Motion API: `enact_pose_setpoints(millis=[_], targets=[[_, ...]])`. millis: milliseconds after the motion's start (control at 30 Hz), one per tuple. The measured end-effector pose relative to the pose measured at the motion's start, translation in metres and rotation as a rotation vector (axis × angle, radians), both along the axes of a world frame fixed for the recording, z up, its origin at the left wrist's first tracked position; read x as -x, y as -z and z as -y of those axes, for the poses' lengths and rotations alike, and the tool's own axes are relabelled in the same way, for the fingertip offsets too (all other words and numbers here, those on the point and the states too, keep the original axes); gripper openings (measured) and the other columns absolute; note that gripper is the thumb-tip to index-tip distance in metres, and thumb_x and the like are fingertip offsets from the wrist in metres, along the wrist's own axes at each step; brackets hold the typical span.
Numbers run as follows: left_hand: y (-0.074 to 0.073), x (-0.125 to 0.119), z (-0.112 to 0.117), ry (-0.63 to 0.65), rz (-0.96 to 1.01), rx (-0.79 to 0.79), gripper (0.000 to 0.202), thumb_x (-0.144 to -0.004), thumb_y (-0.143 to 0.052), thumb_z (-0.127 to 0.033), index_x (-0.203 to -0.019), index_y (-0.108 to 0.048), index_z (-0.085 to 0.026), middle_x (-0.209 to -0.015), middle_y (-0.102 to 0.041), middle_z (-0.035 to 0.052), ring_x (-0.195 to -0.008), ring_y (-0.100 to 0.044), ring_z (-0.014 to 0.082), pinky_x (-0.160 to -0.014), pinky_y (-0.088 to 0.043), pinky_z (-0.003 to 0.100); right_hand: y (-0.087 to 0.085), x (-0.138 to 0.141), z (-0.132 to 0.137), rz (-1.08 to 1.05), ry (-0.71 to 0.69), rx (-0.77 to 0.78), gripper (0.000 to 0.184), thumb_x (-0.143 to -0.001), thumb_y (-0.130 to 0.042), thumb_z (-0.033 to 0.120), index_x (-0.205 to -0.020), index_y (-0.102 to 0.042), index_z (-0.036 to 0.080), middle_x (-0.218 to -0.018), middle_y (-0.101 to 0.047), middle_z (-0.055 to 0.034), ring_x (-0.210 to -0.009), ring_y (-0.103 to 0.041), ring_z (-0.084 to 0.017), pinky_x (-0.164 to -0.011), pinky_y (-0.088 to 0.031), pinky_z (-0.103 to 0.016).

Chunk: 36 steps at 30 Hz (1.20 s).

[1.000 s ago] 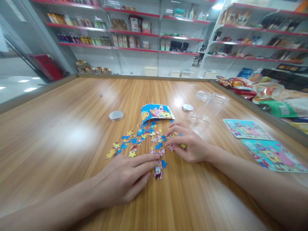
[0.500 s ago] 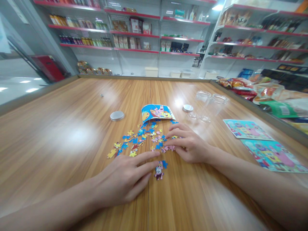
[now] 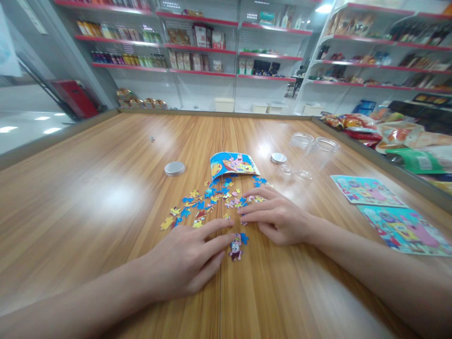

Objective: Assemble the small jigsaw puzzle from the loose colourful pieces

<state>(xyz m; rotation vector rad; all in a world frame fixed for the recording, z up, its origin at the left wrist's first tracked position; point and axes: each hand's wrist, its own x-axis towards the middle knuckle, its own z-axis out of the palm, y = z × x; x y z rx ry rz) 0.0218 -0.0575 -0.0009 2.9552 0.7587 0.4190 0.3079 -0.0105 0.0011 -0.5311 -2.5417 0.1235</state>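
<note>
Two or three jigsaw pieces joined into a small block (image 3: pixel 236 250), with a big-eyed cartoon face, lie near me on the table. My left hand (image 3: pixel 183 259) rests beside the block, fingers stretched out, the middle fingertip touching its upper left edge. Loose jigsaw pieces (image 3: pixel 200 205) in blue, yellow and pink spread beyond both hands. Over the right part of this pile lies my right hand (image 3: pixel 278 216), its fingers apart and fingertips on some pieces, which it partly hides. A curved picture card (image 3: pixel 235 165) with cartoon figures stands behind the pile.
Left of the card lies a silver lid (image 3: pixel 174 168); another silver lid (image 3: pixel 278 158) is to its right, near clear jars (image 3: pixel 323 150). Two cartoon picture sheets (image 3: pixel 369 190) lie at the right. Packaged goods (image 3: pixel 411 136) sit beyond the table's right edge, with stocked shelves behind.
My right hand has come slightly nearer to me, and several pieces by its fingertips are shifted or covered. My left hand stays by the joined block. The view has shifted a little.
</note>
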Motion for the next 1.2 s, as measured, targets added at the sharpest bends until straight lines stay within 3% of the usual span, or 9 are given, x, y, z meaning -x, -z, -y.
enact_pose_setpoints(millis=[133, 267, 467, 567, 700, 833, 967, 1133, 1200], targets=[[0.0003, -0.0003, -0.0001, 0.004, 0.014, -0.006, 0.041, -0.096, -0.046, -0.021, -0.136, -0.054, -0.024, -0.144, -0.053, 0.0092, -0.110, -0.068, 0.0241, -0.078, -0.064, 0.038, -0.0003, 0.0009, 0.0004, -0.033, 0.042, -0.017, 0.038, -0.082, -0.057, 0.005, -0.110, -0.073, 0.027, -0.107, -0.076, -0.0011, -0.121, -0.056, -0.028, -0.099, -0.049, -0.052], [-0.0001, -0.0010, -0.0001, 0.005, 0.014, -0.015, 0.040, -0.096, -0.045, -0.021, -0.135, -0.054, -0.025, -0.143, -0.053, 0.0085, -0.107, -0.069, 0.0240, -0.073, -0.064, 0.037, -0.0026, 0.0032, 0.0016, 0.045, 0.078, -0.015, 0.044, -0.087, -0.056, 0.010, -0.128, -0.064, 0.024, -0.128, -0.068, -0.0028, -0.132, -0.048, -0.030, -0.106, -0.044, -0.055], [0.0004, -0.0013, -0.0003, 0.003, 0.004, 0.010, 0.041, -0.097, -0.044, -0.022, -0.136, -0.052, -0.025, -0.146, -0.050, 0.0069, -0.113, -0.067, 0.0243, -0.078, -0.065, 0.040, 0.0006, 0.0020, 0.0004, 0.006, 0.204, -0.018, 0.026, -0.090, -0.058, 0.016, -0.111, -0.072, 0.023, -0.112, -0.075, -0.0036, -0.125, -0.055, -0.031, -0.102, -0.046, -0.055], [-0.0001, -0.0016, -0.0001, 0.000, 0.000, 0.019, 0.041, -0.097, -0.044, -0.022, -0.137, -0.052, -0.026, -0.146, -0.050, 0.0066, -0.112, -0.067, 0.0243, -0.078, -0.065, 0.041, 0.0011, 0.0019, -0.0008, 0.043, 0.282, -0.006, 0.034, -0.093, -0.056, 0.020, -0.125, -0.066, 0.023, -0.129, -0.067, -0.0052, -0.133, -0.048, -0.033, -0.105, -0.043, -0.057], [-0.0019, -0.0023, 0.0001, -0.010, -0.005, 0.030, 0.041, -0.097, -0.043, -0.022, -0.137, -0.052, -0.026, -0.146, -0.050, 0.0066, -0.105, -0.070, 0.0235, -0.075, -0.066, 0.041, -0.0017, 0.0058, -0.0001, 0.177, 0.275, 0.026, 0.043, -0.098, -0.054, 0.031, -0.139, -0.055, 0.020, -0.144, -0.056, -0.0084, -0.142, -0.036, -0.036, -0.112, -0.033, -0.062], [-0.0016, -0.0017, 0.0002, -0.012, 0.018, 0.023, 0.039, -0.097, -0.044, -0.022, -0.134, -0.054, -0.024, -0.144, -0.052, 0.0080, -0.103, -0.070, 0.0231, -0.076, -0.065, 0.041, -0.0032, 0.0065, 0.0003, 0.161, 0.225, 0.036, 0.035, -0.098, -0.053, 0.029, -0.131, -0.062, 0.022, -0.134, -0.063, -0.0058, -0.138, -0.039, -0.032, -0.113, -0.034, -0.057], [0.0007, -0.0003, -0.0001, -0.023, 0.036, 0.019, 0.038, -0.096, -0.045, -0.022, -0.133, -0.055, -0.024, -0.144, -0.052, 0.0079, -0.103, -0.070, 0.0228, -0.080, -0.065, 0.041, -0.0033, 0.0045, 0.0007, 0.080, 0.196, 0.006, 0.031, -0.096, -0.056, 0.026, -0.124, -0.067, 0.021, -0.128, -0.063, -0.0093, -0.130, -0.046, -0.030, -0.107, -0.040, -0.054], [0.0031, -0.0004, -0.0012, -0.030, 0.043, 0.013, 0.039, -0.097, -0.045, -0.022, -0.134, -0.054, -0.023, -0.144, -0.053, 0.0073, -0.110, -0.068, 0.0235, -0.085, -0.065, 0.042, -0.0063, 0.0039, 0.0027, 0.024, 0.101, -0.031, 0.011, -0.089, -0.064, 0.024, -0.088, -0.075, 0.024, -0.111, -0.066, -0.0070, -0.112, -0.055, -0.027, -0.097, -0.046, -0.050], [0.0034, -0.0007, -0.0016, -0.035, 0.045, 0.007, 0.038, -0.097, -0.045, -0.022, -0.134, -0.054, -0.023, -0.144, -0.053, 0.0069, -0.109, -0.068, 0.0233, -0.086, -0.065, 0.042, -0.0070, 0.0037, 0.0026, 0.005, 0.118, -0.061, 0.013, -0.088, -0.065, 0.023, -0.078, -0.073, 0.022, -0.107, -0.068, -0.0065, -0.110, -0.056, -0.027, -0.096, -0.046, -0.049]])
